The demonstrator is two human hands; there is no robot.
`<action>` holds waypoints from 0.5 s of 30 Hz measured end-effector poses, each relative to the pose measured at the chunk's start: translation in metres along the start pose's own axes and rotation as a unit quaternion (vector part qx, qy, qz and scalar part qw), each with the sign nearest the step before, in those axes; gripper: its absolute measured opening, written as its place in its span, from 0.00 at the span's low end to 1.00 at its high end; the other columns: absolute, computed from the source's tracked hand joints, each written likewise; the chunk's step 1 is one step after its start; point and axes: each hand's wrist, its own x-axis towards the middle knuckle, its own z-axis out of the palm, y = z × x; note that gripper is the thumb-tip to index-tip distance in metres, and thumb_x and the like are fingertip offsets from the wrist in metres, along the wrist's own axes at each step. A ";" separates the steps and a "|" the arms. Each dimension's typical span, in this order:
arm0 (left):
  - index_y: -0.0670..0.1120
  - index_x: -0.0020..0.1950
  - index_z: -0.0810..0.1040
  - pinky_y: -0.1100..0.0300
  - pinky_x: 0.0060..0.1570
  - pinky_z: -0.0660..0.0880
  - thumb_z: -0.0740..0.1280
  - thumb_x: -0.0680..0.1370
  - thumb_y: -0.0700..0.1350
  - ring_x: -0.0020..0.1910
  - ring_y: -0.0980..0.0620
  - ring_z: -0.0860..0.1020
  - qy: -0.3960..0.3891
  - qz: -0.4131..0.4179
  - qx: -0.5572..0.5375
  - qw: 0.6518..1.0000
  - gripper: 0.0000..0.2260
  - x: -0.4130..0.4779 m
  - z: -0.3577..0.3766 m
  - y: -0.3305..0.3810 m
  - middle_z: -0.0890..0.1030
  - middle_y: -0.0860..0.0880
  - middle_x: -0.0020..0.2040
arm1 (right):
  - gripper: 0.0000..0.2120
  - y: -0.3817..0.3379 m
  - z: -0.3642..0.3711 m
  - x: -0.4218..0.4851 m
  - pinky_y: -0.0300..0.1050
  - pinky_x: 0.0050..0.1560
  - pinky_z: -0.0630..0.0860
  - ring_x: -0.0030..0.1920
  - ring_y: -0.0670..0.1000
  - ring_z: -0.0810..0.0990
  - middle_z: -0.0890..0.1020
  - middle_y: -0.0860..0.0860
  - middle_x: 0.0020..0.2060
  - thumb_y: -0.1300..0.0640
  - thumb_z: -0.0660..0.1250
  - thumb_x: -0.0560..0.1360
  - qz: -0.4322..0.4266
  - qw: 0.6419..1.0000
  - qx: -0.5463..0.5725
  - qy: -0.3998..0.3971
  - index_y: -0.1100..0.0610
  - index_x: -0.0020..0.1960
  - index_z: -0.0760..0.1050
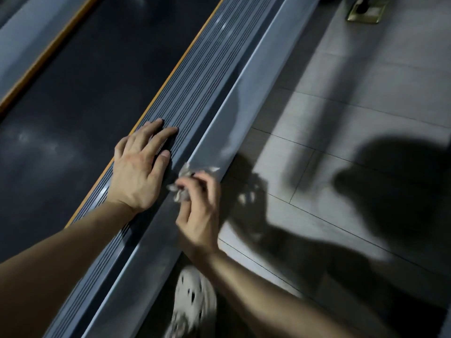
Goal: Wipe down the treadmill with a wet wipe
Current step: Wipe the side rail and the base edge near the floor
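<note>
Pale grey floor tiles (353,98) run along the right side, crossed by the person's dark shadow (390,181), and a treadmill (219,45) slants across the left. Its black belt (85,93) is edged by a thin orange strip (168,78), then a ribbed side rail (190,93), then a smooth grey outer edge (246,93). The left hand (139,167) lies flat on the ribbed rail, palm down and fingers straight, grasping nothing. Just beside it, the right hand (200,208) is over the grey outer edge, its fingertips and thumb pinching a crumpled wet wipe (185,172). The wipe bunches out ahead of and below the fingertips and seems to touch that edge, close to the left thumb. A blurred white perforated shoe (192,303) shows under the right forearm, and a brass floor plate (366,11) sits at the top right.
</note>
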 end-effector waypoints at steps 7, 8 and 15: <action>0.59 0.80 0.69 0.40 0.79 0.56 0.55 0.86 0.53 0.81 0.50 0.63 0.003 -0.001 -0.010 1.000 0.22 0.000 0.000 0.000 0.66 0.54 0.82 | 0.22 0.043 -0.018 0.167 0.50 0.61 0.80 0.55 0.56 0.80 0.73 0.50 0.57 0.75 0.61 0.75 0.064 0.990 -0.027 0.121 0.55 0.59 0.82; 0.59 0.81 0.69 0.40 0.79 0.56 0.55 0.86 0.53 0.81 0.49 0.64 0.001 -0.002 -0.011 1.000 0.22 0.000 -0.001 0.000 0.66 0.54 0.82 | 0.22 0.049 -0.021 0.182 0.44 0.60 0.79 0.55 0.56 0.80 0.74 0.50 0.56 0.75 0.62 0.75 0.066 0.988 -0.028 0.137 0.56 0.60 0.83; 0.59 0.81 0.69 0.41 0.79 0.56 0.55 0.86 0.53 0.81 0.48 0.65 -0.001 -0.002 -0.003 1.000 0.22 -0.001 -0.001 0.000 0.66 0.55 0.82 | 0.07 0.022 0.001 -0.023 0.44 0.60 0.75 0.57 0.41 0.74 0.72 0.50 0.58 0.61 0.64 0.80 0.063 0.998 -0.022 -0.004 0.54 0.56 0.79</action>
